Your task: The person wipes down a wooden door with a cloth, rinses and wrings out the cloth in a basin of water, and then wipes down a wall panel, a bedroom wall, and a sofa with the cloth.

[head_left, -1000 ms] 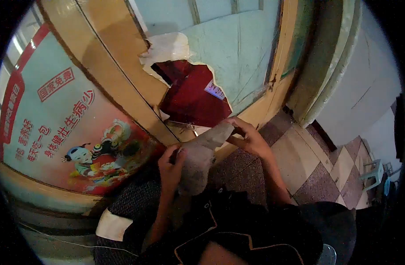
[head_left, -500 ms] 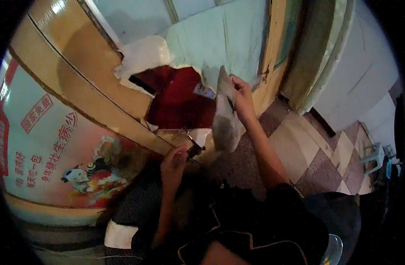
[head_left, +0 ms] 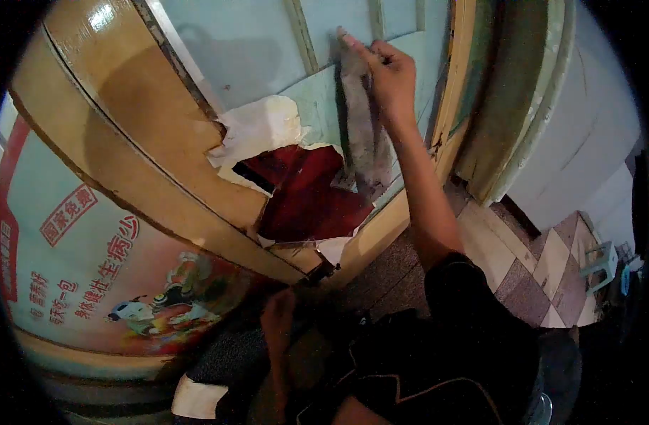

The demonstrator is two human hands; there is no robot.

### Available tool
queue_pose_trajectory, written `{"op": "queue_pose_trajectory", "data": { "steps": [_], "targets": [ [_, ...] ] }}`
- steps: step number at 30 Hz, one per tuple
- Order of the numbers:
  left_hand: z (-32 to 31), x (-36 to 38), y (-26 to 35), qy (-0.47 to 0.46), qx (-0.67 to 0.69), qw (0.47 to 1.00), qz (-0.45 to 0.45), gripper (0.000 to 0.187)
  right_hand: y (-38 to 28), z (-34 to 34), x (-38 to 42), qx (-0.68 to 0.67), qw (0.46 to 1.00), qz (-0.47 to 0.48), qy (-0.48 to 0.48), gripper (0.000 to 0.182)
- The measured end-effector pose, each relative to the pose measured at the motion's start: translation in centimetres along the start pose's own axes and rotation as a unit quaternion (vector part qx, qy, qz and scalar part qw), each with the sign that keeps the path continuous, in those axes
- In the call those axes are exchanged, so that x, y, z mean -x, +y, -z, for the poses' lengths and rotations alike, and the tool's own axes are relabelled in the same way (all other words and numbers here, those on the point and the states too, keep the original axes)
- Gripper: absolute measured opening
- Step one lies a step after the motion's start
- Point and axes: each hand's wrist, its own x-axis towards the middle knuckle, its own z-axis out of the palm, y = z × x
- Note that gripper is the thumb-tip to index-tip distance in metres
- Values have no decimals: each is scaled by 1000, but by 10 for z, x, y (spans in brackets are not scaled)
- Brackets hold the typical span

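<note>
My right hand is raised against the pale green-blue panel, its fingers closed on the top of a limp, stained grey rag. The rag hangs down in folds in front of the panel. Left of the rag's lower end is a jagged opening with a dark red surface in it, edged by torn whitish paper. My left hand is low in the shade beneath the panel's bottom corner, apart from the rag. Its fingers are too dark to make out.
A small dark metal piece sits at the panel's bottom corner. On the left, a tan frame borders a printed poster. The checkered floor stretches right to a pale stool.
My right hand has moved up the panel with the rag, which now hangs longer. My left hand has dropped lower, away from the metal piece. The view has shifted slightly.
</note>
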Motion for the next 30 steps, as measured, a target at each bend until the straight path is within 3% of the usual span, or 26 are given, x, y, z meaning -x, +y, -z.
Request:
{"op": "queue_pose_trajectory", "data": {
  "steps": [2,3,5,6,9,11,13,14,16,17,19,21,22,24,26,30],
  "targets": [
    [-11,3,2,-5,43,999,11,24,-18,6,-1,-18,1000,14,7,36],
    [-20,3,6,-2,32,999,-10,23,-25,-3,11,-33,998,46,-39,34],
    [-43,2,24,4,22,999,-33,23,-34,-18,27,57,988,122,-78,30],
    [-53,-3,41,-35,35,998,-50,23,-34,-20,30,68,980,155,-104,31],
    [-81,-7,68,-94,88,988,-87,23,-16,6,3,5,995,82,-62,44],
    [-98,-1,78,-135,132,975,-118,24,9,31,-10,142,986,89,-20,47],
    [-110,11,84,-197,135,968,-81,30,33,63,16,222,953,190,-80,45],
    [-118,17,85,-197,136,967,-82,30,28,84,42,228,948,157,-158,43],
    [-136,31,84,-109,154,976,-106,30,15,127,105,243,915,94,-309,39],
    [-143,37,87,-109,157,976,-104,30,16,141,133,280,885,56,-369,38],
    [-158,42,96,-60,256,961,-81,32,21,169,175,218,868,26,-445,35],
    [-168,43,111,-83,227,969,-53,32,46,189,205,178,882,61,-433,31],
    [-172,43,121,-68,197,978,-18,33,47,199,208,195,889,52,-411,31],
    [-186,40,138,-102,248,963,-31,32,51,212,207,167,898,-14,-407,29],
    [-199,33,142,-92,192,977,1,28,57,225,200,178,905,-22,-387,29],
    [-229,17,156,-86,142,986,-30,25,74,248,175,207,912,-13,-354,25]
  ]
}}
